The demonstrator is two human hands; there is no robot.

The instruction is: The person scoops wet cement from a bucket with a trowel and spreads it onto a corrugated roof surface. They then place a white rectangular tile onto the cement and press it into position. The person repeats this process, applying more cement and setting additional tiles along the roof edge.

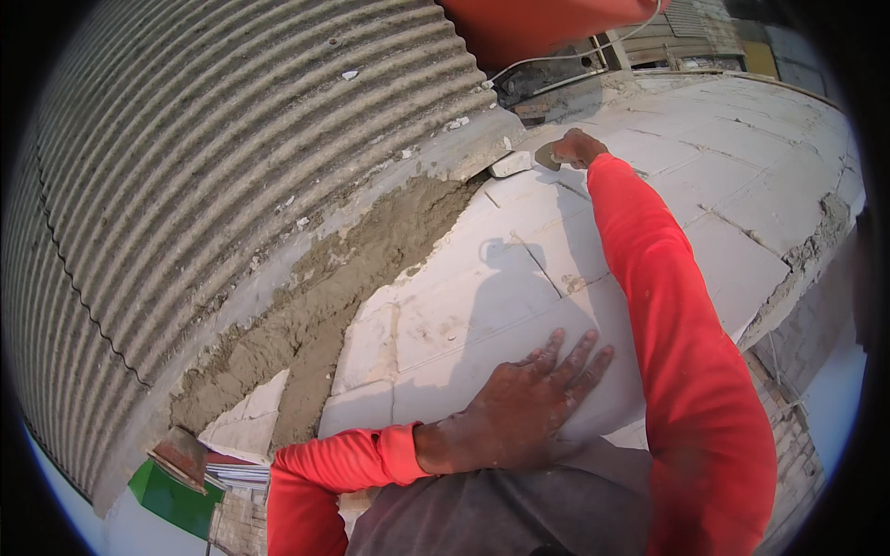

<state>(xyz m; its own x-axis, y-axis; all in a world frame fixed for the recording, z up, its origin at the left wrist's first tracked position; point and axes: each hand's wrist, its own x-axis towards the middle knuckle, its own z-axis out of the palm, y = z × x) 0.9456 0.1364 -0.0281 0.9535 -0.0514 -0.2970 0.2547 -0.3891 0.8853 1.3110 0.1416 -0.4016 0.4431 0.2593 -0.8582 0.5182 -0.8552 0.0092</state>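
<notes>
My left hand (524, 403) lies flat with fingers spread on the white block wall (464, 320), close to my body. Reaching far ahead, my right hand (578, 148) is closed round a trowel (547, 157); its handle is hidden in my fist. The trowel's small grey blade points left, over the blocks. Just left of the blade sits a loose white block piece (511, 164), by the end of the mortar. Rough grey mortar (348, 255) runs in a wide band between the wall and the corrugated roof.
The corrugated roof sheet (250, 120) rises on the left, with small white crumbs scattered on it. A large orange-red container (547, 23) and a pale hose (565, 59) are at the far end. The wall's broken right edge (807, 255) drops off toward lower ground.
</notes>
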